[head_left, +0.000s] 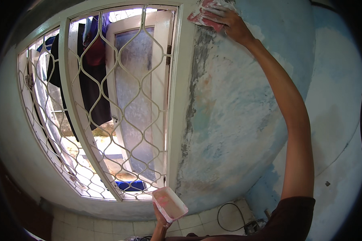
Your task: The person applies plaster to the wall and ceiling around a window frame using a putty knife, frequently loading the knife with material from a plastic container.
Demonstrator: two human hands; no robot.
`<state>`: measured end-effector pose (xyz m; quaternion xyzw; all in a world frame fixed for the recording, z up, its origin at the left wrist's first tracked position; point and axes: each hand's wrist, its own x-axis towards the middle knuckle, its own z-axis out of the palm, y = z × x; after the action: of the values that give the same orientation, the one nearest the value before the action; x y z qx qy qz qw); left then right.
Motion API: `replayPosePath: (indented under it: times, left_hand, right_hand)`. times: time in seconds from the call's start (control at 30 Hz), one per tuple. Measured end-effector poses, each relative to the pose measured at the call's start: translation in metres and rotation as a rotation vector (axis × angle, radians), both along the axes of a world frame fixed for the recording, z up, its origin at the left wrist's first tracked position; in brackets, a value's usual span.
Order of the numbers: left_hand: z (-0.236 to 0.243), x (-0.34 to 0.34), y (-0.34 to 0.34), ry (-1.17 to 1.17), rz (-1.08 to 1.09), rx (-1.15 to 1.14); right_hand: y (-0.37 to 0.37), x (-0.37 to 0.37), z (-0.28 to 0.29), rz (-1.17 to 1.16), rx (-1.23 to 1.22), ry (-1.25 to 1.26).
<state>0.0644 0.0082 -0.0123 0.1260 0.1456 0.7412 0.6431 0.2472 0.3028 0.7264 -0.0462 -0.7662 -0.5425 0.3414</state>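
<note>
My right arm reaches up to the wall beside the window frame's top right corner. There my right hand presses a flat red-pink piece, smeared with white paste, against the surface. White paste also coats the fingers; whether the piece is cloth or a stiff spreader, I cannot tell. Low in front of the window, my left hand grips a shallow rectangular plastic tub from its side and underneath. Pinkish and white residue streaks the tub's inside and rim. The wall is patchy white, pale blue and grey.
A cream window frame with a curvy metal grille takes up the left. Behind it are an opened window sash and dark hanging clothes. A black cable loops over the tiled floor below.
</note>
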Motion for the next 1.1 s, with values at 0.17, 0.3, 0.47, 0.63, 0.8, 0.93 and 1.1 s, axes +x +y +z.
replayPosePath:
  times: [0.17,0.3,0.47,0.63,0.8,0.93,1.1]
  left_hand:
    - [-0.004,-0.001,-0.002,-0.014,0.02,-0.02]
    - [0.001,-0.002,-0.005,0.005,0.039,-0.019]
    - [0.0,0.004,-0.002,-0.025,-0.035,0.021]
    - [-0.004,0.007,0.001,-0.024,-0.052,0.035]
    - [-0.001,0.008,0.01,-0.026,-0.049,0.07]
    - [-0.006,0.004,0.01,-0.06,-0.046,0.045]
    - [-0.004,0.005,-0.002,-0.01,-0.026,0.015]
  right_hand:
    - [0.002,0.028,-0.023,-0.156,-0.025,0.052]
    - [-0.007,0.057,-0.027,-0.194,-0.052,0.087]
    - [-0.015,0.05,-0.005,-0.055,-0.018,0.295]
    - [-0.048,-0.033,0.037,0.285,0.252,-0.068]
    - [-0.007,0.001,0.017,-0.017,-0.053,0.043]
    - [-0.016,0.038,-0.009,-0.109,-0.102,0.044]
    - [-0.033,0.048,-0.005,0.01,-0.065,0.165]
